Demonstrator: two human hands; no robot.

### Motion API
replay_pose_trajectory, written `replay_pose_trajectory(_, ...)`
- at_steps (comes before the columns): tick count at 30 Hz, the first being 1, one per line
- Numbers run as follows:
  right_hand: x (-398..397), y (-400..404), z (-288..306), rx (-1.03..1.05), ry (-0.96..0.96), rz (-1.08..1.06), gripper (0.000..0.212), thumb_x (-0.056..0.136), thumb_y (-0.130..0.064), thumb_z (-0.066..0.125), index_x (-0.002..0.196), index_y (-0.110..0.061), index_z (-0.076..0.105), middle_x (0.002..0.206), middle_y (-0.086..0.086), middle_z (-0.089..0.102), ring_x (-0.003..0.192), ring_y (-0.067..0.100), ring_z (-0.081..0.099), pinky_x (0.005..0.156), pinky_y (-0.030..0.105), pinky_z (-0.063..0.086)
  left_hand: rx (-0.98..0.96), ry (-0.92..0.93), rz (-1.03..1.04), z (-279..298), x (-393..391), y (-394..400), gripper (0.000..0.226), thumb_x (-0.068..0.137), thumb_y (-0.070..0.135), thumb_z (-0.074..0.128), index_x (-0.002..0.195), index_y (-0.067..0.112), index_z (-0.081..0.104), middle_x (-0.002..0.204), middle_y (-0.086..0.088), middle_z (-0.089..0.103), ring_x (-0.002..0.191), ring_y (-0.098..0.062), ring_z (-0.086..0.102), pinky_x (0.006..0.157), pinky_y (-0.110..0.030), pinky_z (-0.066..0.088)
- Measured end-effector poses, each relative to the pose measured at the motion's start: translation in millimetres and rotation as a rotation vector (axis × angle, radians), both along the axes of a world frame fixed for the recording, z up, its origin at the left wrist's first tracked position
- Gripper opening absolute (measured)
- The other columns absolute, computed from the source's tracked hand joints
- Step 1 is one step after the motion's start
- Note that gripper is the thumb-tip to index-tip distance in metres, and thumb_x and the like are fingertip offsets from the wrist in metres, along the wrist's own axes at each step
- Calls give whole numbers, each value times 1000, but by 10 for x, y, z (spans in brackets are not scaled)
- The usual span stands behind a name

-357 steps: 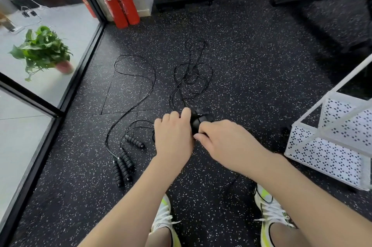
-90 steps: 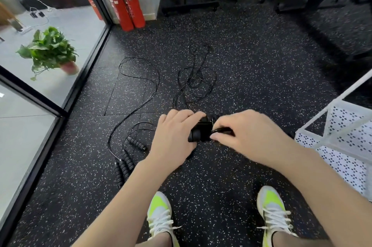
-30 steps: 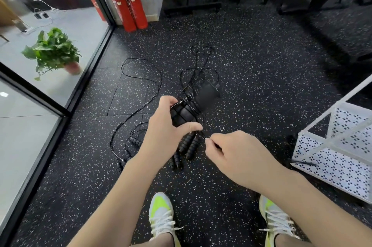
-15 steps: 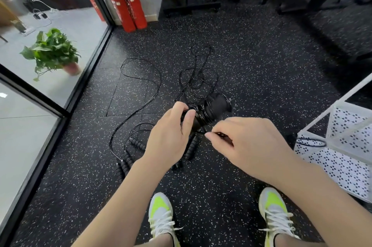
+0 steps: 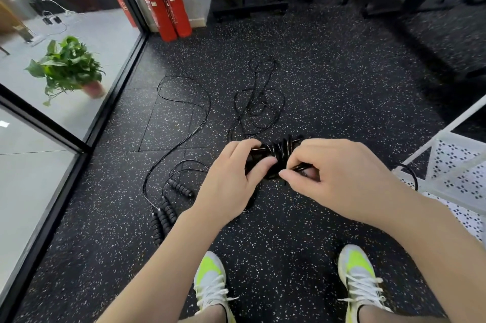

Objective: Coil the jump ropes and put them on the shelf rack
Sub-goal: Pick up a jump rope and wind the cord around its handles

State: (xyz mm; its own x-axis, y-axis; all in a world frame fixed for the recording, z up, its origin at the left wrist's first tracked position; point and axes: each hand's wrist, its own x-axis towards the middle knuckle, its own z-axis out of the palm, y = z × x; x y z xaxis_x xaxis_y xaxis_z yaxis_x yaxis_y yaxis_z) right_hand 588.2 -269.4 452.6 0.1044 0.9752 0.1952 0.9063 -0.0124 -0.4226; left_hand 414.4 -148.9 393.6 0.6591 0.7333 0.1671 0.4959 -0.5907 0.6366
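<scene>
A black jump rope, its cord wound round its handles into a bundle, hangs between my hands above the speckled floor. My left hand grips the bundle's left end. My right hand pinches the rope's free cord end at the bundle's right side. Two more black jump ropes lie loose on the floor: one in a long loop on the left, one tangled beyond my hands. Their ribbed handles lie at the lower left. The white perforated shelf rack stands at the right edge.
Two red fire extinguishers stand at the back wall. A glass partition with a black frame runs along the left, a potted plant behind it. Black gym equipment bases sit at the back. My shoes are at the bottom.
The bundle has turned from pointing up and away to lying level between my hands. My right hand has moved up against its right side with the cord end.
</scene>
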Motion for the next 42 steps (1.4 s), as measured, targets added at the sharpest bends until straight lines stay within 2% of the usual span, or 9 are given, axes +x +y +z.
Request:
replay_pose_trajectory(8,112,-16,22,-149,-10,-50,30,91,-60,49,82,-35,63,69,-18,59,69,0,54,61,23,38,-48,0,-28,22,-24,54,91,73,78,60,142,20,52,128,12,51,111,10,40,94,5,23)
replay_pose_trajectory(14,100,-5,-9,-273,18,-32,24,94,-57,50,91,-37,64,69,-13,65,61,5,57,58,22,39,-69,71,-10,50,6,48,100,61,64,86,144,22,48,129,16,41,110,11,34,92,7,20)
replay_pose_trajectory(20,42,3,-21,-297,-30,34,18,98,-47,51,98,-37,66,64,-21,58,66,-10,51,65,27,43,-120,198,4,11,63,21,103,60,62,88,146,25,44,132,15,43,123,1,35,93,-12,23)
replay_pose_trajectory(23,53,15,-45,-283,-56,45,19,100,-48,50,103,-38,67,68,-21,53,62,-2,49,66,27,41,-115,246,-62,-16,81,-1,97,63,52,92,144,26,47,129,14,44,127,-7,35,90,-12,22)
replay_pose_trajectory(27,49,55,-69,-260,-65,57,21,97,-54,51,106,-43,67,88,-22,62,82,2,56,74,28,46,-36,282,-125,-44,116,-47,89,70,38,92,145,21,46,133,8,45,127,-11,32,94,-14,23)
replay_pose_trajectory(30,84,97,-56,-218,-52,26,21,87,-61,63,98,-44,69,88,-22,66,83,1,59,75,26,46,-7,293,-192,-47,128,-72,82,74,33,89,143,21,47,133,7,48,123,-12,34,100,-20,30)
replay_pose_trajectory(36,252,182,-90,-239,281,13,33,55,-49,91,77,-37,69,83,-16,63,85,-1,60,73,21,49,-213,157,-293,31,139,-202,85,73,28,88,138,37,33,123,18,53,116,-3,45,89,-12,39)
replay_pose_trajectory(39,345,183,-49,-245,434,-3,31,56,-39,95,76,-34,71,79,-17,67,73,-2,60,64,14,45,-267,113,-299,108,123,-241,92,72,26,90,135,49,26,119,22,58,111,7,50,86,-10,40)
replay_pose_trajectory(42,455,214,-62,-289,634,51,28,58,-35,94,76,-28,72,75,-7,71,66,4,60,66,23,47,-277,75,-323,181,100,-280,96,70,25,92,135,52,26,120,20,62,106,10,54,84,-7,37)
